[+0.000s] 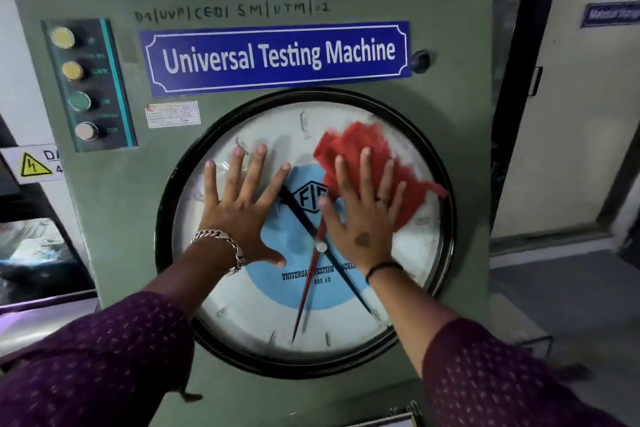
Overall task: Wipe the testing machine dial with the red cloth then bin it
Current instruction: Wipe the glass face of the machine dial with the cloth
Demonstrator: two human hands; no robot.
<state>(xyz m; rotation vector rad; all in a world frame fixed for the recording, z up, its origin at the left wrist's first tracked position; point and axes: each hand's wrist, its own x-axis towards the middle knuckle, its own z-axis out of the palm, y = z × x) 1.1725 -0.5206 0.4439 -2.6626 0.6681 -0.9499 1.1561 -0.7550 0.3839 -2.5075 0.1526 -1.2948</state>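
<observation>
A large round dial [263, 315] with a black rim, white face and blue centre fills the front of the green testing machine [114, 204]. The red cloth [360, 149] lies spread on the dial's upper right part. My right hand [360, 215] presses flat on the cloth with fingers spread. My left hand [239, 204] rests flat on the glass at the dial's left, fingers apart, holding nothing. A red pointer and a black pointer cross under the glass between my hands. No bin is in view.
A blue "Universal Testing Machine" nameplate [277, 57] sits above the dial. A column of push buttons [79, 87] is at the machine's upper left, a black knob [420, 61] at upper right. A yellow hazard sign [33, 165] is at left, a door [568, 114] at right.
</observation>
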